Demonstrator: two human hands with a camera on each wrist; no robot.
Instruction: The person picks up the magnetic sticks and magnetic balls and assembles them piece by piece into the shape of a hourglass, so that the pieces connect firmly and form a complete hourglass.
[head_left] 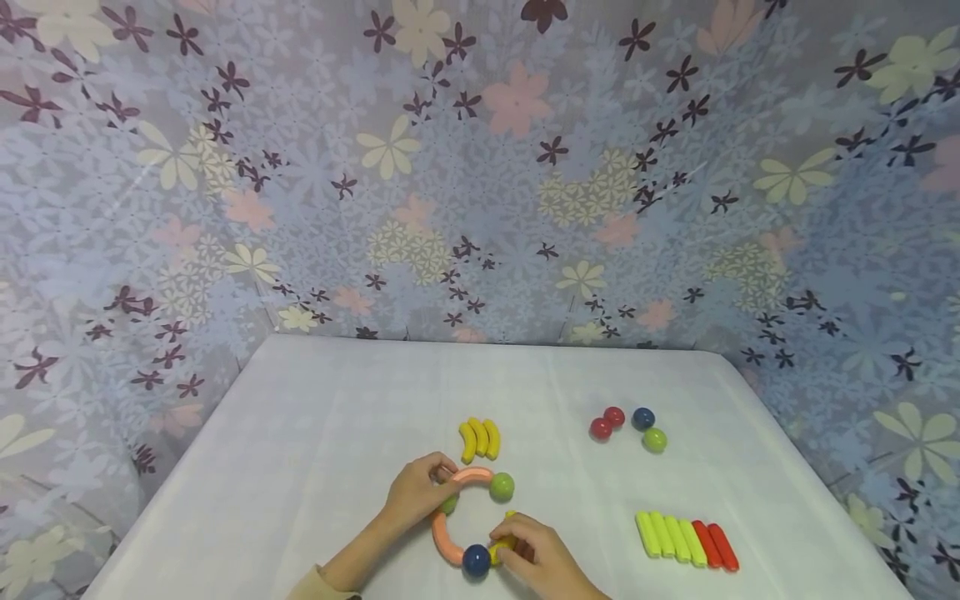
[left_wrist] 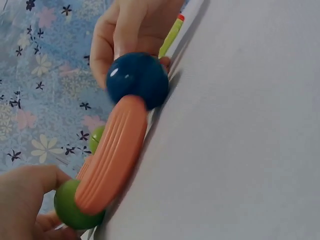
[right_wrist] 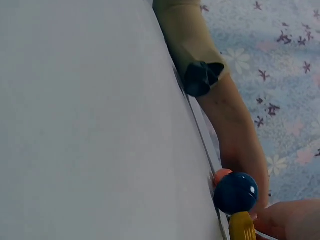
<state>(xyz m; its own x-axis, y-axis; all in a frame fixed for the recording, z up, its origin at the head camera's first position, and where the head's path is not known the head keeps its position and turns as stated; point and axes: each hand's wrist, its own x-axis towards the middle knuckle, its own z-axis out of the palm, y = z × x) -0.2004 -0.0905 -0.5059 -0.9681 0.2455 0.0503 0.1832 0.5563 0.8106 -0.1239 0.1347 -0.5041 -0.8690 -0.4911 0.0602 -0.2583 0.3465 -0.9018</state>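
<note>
Near the front of the table, balls and curved rods join into an open ring. My left hand [head_left: 416, 496] pinches the green ball [left_wrist: 75, 207] on the ring's left side, where two orange curved rods [head_left: 446, 542] meet. The lower rod ends at a dark blue ball [head_left: 476, 561]; the upper rod [head_left: 472, 473] ends at another green ball [head_left: 502, 487]. With thumb and fingers, my right hand [head_left: 542, 554] holds a yellow curved rod [right_wrist: 242, 227] whose end meets the blue ball. Its fingers partly hide that rod in the head view.
Behind the ring lie three yellow curved rods [head_left: 480, 438] side by side. Two red balls [head_left: 601, 429], a blue ball [head_left: 642, 418] and a green ball [head_left: 655, 440] sit back right. Several straight lime rods [head_left: 670, 537] and two red rods [head_left: 723, 547] lie in a row at right.
</note>
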